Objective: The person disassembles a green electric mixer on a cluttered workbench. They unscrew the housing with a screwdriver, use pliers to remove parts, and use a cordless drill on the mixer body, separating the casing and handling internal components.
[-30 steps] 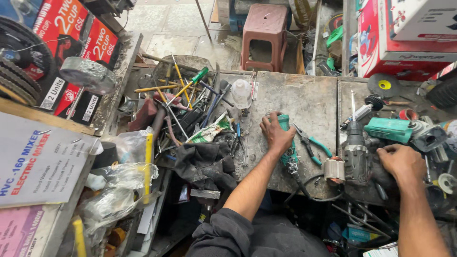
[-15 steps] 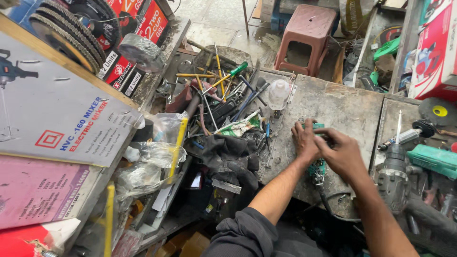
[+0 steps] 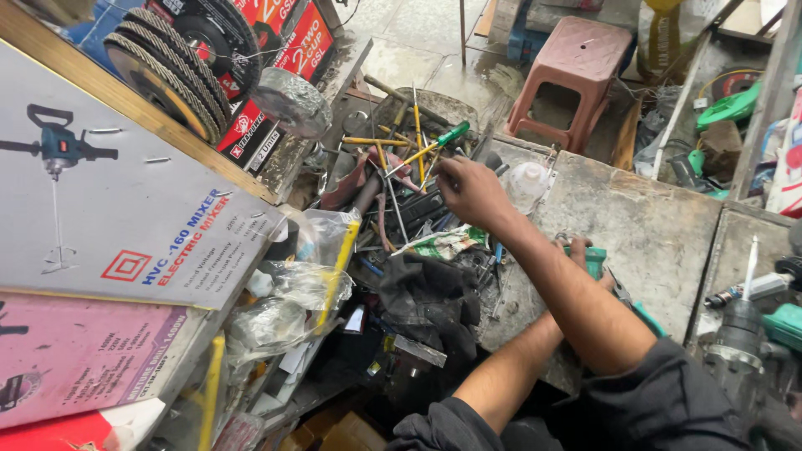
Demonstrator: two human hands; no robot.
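Tools fill a heap (image 3: 401, 192) of screwdrivers, rods and pliers at the back left of a worn grey workbench (image 3: 660, 225), and the person's right hand (image 3: 472, 194) reaches across the body into it, fingers curled down among the handles; what they close on, if anything, cannot be told from this angle. A green-handled screwdriver (image 3: 449, 135) and several yellow-handled ones (image 3: 376, 142) stick up just beyond the knuckles. The left hand (image 3: 581, 250) lies lower on the bench, mostly hidden under the crossing right forearm, and grips a small green tool part (image 3: 595, 260) (only its edge shows). A clear plastic bottle (image 3: 528, 182) stands just beside the right wrist, and a black rag (image 3: 430, 301) is bunched at the near edge of the heap. To the left, cardboard boxes (image 3: 117, 242) picturing a mixer lean against the bench, with stacked abrasive discs (image 3: 171, 67) above them and crumpled plastic bags (image 3: 292, 292) below. A pink plastic stool (image 3: 568, 71) stands on the floor behind the bench, and a grey power tool (image 3: 739, 342) rests at the far right.
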